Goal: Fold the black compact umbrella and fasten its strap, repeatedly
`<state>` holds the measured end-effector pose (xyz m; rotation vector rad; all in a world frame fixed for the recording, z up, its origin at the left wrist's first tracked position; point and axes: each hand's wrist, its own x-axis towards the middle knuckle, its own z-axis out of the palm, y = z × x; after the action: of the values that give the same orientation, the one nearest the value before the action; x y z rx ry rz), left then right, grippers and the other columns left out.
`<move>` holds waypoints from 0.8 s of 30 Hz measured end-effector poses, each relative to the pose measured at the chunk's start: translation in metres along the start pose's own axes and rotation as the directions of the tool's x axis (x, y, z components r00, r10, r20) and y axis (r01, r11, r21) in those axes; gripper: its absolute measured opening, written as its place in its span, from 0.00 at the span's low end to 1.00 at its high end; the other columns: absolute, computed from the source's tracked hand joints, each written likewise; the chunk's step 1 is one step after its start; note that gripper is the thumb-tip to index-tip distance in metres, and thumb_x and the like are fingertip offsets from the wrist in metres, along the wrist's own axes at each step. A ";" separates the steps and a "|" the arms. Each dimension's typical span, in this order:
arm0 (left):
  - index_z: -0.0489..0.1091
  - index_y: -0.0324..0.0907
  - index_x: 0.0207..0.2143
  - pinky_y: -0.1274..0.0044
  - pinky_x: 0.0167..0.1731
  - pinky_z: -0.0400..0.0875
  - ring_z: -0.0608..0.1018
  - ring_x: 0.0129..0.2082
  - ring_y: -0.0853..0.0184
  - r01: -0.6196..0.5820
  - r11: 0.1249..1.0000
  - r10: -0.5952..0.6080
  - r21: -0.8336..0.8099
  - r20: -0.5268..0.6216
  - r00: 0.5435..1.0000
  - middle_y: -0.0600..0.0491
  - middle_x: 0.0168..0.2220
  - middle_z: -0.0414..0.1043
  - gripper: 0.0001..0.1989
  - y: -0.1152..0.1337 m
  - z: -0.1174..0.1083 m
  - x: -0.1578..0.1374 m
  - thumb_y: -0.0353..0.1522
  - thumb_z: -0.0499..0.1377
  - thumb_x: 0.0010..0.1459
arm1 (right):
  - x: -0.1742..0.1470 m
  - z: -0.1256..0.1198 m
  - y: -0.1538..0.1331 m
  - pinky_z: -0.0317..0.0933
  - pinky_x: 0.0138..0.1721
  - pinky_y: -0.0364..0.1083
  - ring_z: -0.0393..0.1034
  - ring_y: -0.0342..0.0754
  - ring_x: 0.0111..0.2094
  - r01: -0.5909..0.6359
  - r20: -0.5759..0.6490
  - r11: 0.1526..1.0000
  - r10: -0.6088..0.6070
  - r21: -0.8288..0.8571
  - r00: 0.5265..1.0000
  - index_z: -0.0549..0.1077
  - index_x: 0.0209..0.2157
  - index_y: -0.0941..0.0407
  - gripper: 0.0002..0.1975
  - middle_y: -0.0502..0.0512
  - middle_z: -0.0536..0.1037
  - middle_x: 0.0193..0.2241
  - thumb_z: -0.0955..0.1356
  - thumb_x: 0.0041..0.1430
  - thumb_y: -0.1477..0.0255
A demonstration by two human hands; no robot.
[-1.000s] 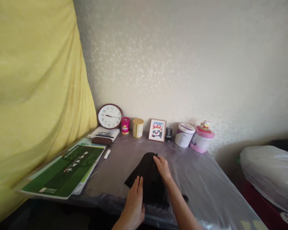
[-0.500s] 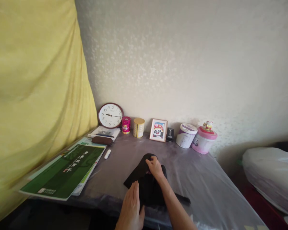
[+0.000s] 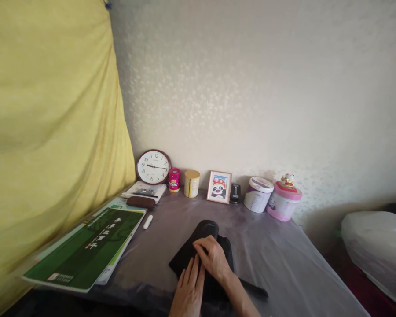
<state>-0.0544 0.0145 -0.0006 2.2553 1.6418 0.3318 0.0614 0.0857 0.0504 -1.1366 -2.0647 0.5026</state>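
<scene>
A black cloth item (image 3: 198,231) lies bunched on the table near its front edge, with a strap-like end (image 3: 254,288) reaching out to the right. My left hand (image 3: 191,279) rests on the cloth's near part, its fingers stretched out and side by side. Just above those fingertips, my right hand (image 3: 213,257) is curled with thumb and forefinger pinched together over the cloth. Whatever sits in that pinch is too small or hidden to make out. The two hands touch or nearly touch.
Green booklets (image 3: 86,246), a brown case (image 3: 141,202) and a white stick-like object (image 3: 148,222) lie at left. Along the wall stand a clock (image 3: 154,167), a pink tin (image 3: 174,180), a yellow can (image 3: 192,184), a panda picture frame (image 3: 219,187) and two tubs (image 3: 258,195).
My left hand has moved up and flattened onto the cloth. My right hand has come down and left, closer to the left fingertips. The view has tilted up slightly.
</scene>
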 end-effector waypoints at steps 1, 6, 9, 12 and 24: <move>0.45 0.39 0.61 0.63 0.60 0.50 0.47 0.63 0.56 -0.011 1.000 0.011 -0.003 -0.021 1.000 0.46 0.64 0.39 0.40 -0.004 0.008 0.002 0.18 0.47 0.43 | -0.004 0.001 0.002 0.59 0.47 0.46 0.69 0.47 0.43 0.056 0.002 0.998 -0.056 -0.027 0.998 0.76 0.35 0.52 0.13 0.52 0.79 0.35 0.60 0.61 0.68; 0.42 0.45 0.61 0.66 0.60 0.53 0.49 0.63 0.58 -0.015 0.999 0.011 -0.030 -0.116 0.993 0.48 0.64 0.40 0.38 -0.015 0.035 0.011 0.16 0.42 0.48 | 0.012 0.007 0.038 0.45 0.58 0.58 0.61 0.52 0.55 0.058 0.001 0.982 -0.058 -0.178 0.998 0.76 0.38 0.52 0.15 0.55 0.77 0.44 0.58 0.62 0.70; 0.42 0.44 0.61 0.64 0.60 0.51 0.49 0.63 0.57 0.118 0.993 -0.116 0.027 -0.076 0.990 0.47 0.64 0.39 0.41 -0.009 0.036 0.015 0.16 0.46 0.44 | 0.034 0.005 0.060 0.48 0.57 0.58 0.60 0.52 0.56 -0.068 -0.117 0.957 0.036 -0.281 0.992 0.75 0.42 0.55 0.17 0.58 0.74 0.48 0.57 0.61 0.72; 0.42 0.43 0.61 0.63 0.59 0.53 0.49 0.63 0.56 0.227 0.971 -0.224 0.070 -0.051 0.973 0.45 0.64 0.40 0.45 -0.004 0.030 0.015 0.16 0.49 0.38 | 0.039 0.003 0.071 0.53 0.55 0.56 0.62 0.54 0.54 -0.228 -0.328 0.916 0.115 -0.331 0.938 0.72 0.45 0.60 0.18 0.64 0.72 0.49 0.56 0.60 0.71; 0.49 0.39 0.60 0.62 0.58 0.54 0.52 0.62 0.53 0.160 0.973 -0.162 -0.165 0.000 0.987 0.44 0.63 0.47 0.31 0.008 0.019 -0.001 0.23 0.48 0.52 | -0.001 0.051 0.048 0.55 0.52 0.58 0.57 0.65 0.57 -0.489 -0.373 0.805 0.362 -0.337 0.854 0.57 0.56 0.72 0.32 0.79 0.60 0.56 0.60 0.55 0.64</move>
<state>-0.0403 0.0091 -0.0144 1.9895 1.7237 0.4260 0.0514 0.1113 -0.0142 -1.8456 -1.6879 0.0714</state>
